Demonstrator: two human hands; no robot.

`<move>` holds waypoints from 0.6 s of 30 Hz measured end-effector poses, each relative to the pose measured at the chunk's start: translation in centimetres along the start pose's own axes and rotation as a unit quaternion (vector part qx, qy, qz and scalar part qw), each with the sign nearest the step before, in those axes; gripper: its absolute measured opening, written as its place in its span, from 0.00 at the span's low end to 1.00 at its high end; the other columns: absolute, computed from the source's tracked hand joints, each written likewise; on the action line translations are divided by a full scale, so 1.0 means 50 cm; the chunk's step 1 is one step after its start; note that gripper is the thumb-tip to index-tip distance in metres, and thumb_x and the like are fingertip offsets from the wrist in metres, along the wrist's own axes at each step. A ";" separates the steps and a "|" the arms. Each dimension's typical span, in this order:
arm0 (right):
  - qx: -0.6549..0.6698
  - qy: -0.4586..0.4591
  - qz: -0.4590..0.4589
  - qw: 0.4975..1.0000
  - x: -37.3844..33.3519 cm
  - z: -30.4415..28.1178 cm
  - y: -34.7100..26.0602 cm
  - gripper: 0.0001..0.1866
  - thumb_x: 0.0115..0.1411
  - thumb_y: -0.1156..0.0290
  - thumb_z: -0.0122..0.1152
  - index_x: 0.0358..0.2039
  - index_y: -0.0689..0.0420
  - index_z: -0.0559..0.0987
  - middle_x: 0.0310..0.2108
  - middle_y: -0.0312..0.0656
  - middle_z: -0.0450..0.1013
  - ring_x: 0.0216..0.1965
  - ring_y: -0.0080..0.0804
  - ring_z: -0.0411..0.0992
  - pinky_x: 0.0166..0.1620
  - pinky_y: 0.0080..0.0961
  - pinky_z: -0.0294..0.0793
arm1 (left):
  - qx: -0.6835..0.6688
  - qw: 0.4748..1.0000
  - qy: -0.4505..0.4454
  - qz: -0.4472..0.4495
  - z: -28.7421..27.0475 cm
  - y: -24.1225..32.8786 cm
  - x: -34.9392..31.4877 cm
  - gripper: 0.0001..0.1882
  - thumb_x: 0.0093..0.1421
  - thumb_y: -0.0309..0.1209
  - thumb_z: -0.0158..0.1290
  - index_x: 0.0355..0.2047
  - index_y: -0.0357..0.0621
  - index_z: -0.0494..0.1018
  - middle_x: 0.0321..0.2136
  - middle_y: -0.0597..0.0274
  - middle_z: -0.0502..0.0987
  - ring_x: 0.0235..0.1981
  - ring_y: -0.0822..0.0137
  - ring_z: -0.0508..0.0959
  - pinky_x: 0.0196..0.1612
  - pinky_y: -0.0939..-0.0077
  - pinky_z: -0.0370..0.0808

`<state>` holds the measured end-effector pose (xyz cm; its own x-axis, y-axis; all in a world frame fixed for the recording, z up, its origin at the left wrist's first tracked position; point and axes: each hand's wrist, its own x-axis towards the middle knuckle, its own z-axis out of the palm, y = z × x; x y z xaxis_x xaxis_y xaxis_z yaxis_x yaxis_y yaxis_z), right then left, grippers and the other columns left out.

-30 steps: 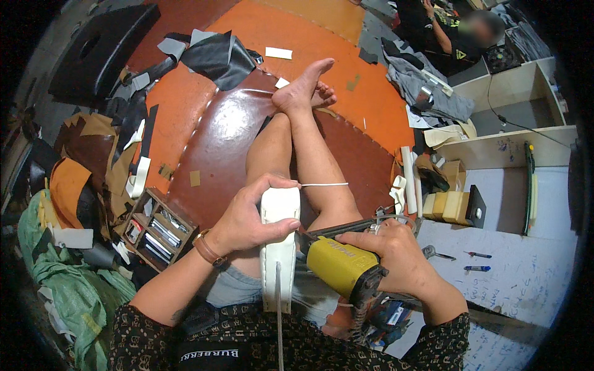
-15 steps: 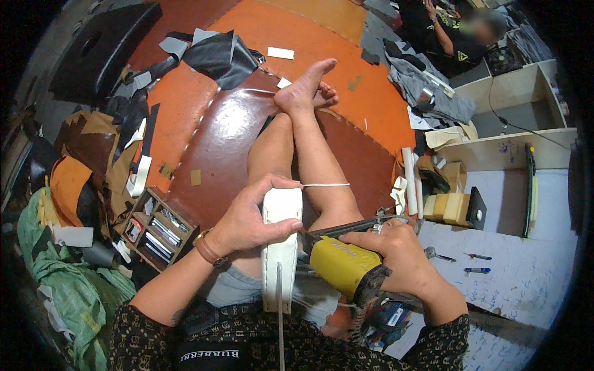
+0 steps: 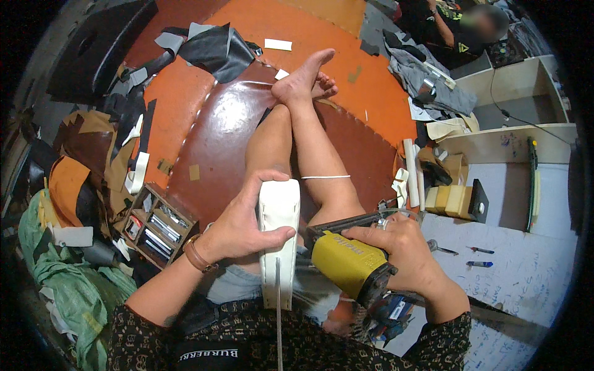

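My left hand (image 3: 238, 232) grips a long white padded piece (image 3: 279, 207) upright over my lap, thumb across its face and fingers behind. Staples run along both of its long edges. A thin grey strand (image 3: 279, 321) lines up with the lower half of the piece and runs down to the frame's bottom. My right hand (image 3: 408, 253) is wrapped round a yellow and black staple gun (image 3: 346, 263). The gun's nose points left, close to the right edge of the white piece; whether they touch I cannot tell. The trigger finger is hidden.
Beside my left arm stands a wooden divided box (image 3: 162, 226) with staple strips. Leather scraps (image 3: 216, 52) and a green sack (image 3: 68, 287) lie leftward. At right are yellow foam blocks (image 3: 450, 201), a pale wooden frame (image 3: 513, 139) and pens (image 3: 479, 264). Another person (image 3: 455, 28) sits far right.
The white piece and my left hand have shifted slightly left and up. The staple gun's nose sits a little farther from the piece's edge. Both grips are unchanged.
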<state>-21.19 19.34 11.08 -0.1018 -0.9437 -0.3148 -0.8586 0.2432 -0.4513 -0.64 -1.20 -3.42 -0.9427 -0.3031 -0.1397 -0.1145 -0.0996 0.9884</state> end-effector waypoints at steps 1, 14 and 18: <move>0.002 0.011 -0.006 1.000 0.001 0.002 0.001 0.35 0.37 0.62 0.79 0.52 0.46 0.86 0.26 0.46 0.80 0.30 0.48 0.81 0.45 0.44 0.76 | 0.003 1.000 0.002 0.000 0.001 0.001 0.000 0.43 0.54 0.32 0.73 0.65 0.48 0.59 0.55 0.56 0.73 0.57 0.63 0.75 0.63 0.61 0.73; -0.021 0.012 -0.002 1.000 0.029 -0.018 -0.023 0.29 0.39 0.63 0.78 0.47 0.52 0.89 0.28 0.48 0.83 0.30 0.47 0.79 0.41 0.41 0.71 | 0.020 0.999 0.020 0.035 0.007 -0.008 0.002 0.42 0.54 0.31 0.69 0.65 0.47 0.58 0.52 0.51 0.71 0.54 0.58 0.75 0.60 0.61 0.73; -0.068 0.009 -0.031 0.997 0.038 -0.025 -0.022 0.31 0.39 0.58 0.79 0.49 0.46 0.88 0.23 0.43 0.79 0.28 0.43 0.81 0.40 0.41 0.73 | 0.024 0.999 0.021 0.021 0.006 -0.007 0.002 0.43 0.52 0.31 0.69 0.65 0.46 0.58 0.53 0.51 0.70 0.55 0.57 0.74 0.60 0.61 0.73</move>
<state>-21.06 17.00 12.06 -0.0554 -0.9602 -0.2738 -0.9233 0.1536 -0.3519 -0.79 -0.91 -3.77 -0.9330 -0.3457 -0.0996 -0.0908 -0.0417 0.9950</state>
